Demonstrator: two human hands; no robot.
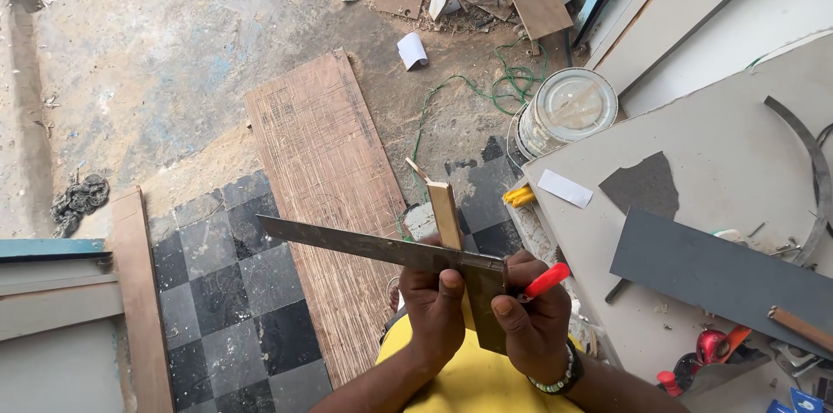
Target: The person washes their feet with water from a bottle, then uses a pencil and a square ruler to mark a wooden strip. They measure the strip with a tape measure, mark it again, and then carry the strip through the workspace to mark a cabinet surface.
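**Square and strip held up in both my hands**

I hold a narrow strip of pale wood (446,213) upright in front of my chest, above the floor, not resting on anything. Across its lower end lies the long grey metal blade of a try square (347,244), running out to the left and slightly upward, while the square's brassy stock (486,304) hangs down between my hands. My left hand (434,309) is curled shut around the foot of the strip where the blade crosses it, thumb pressed on the front, fingers wrapped behind and hidden. My right hand (534,317) closes on the stock from the right, fingers folded over its edge, and pinches a red pencil (547,279) that pokes up and to the right, its tip touching nothing I can see. A beaded bracelet (555,376) sits on that wrist.

Below my hands are black-and-white checkered floor tiles (217,291) and a long brown scored board (321,170) lying flat. To the right, the grey worktable (711,144) carries a dark grey rectangular panel (720,270) near its front edge and a white paper slip (565,188) by its left corner. A clear plastic bucket (568,109) stands on the floor just beyond that corner, next to loose green wire (512,79).
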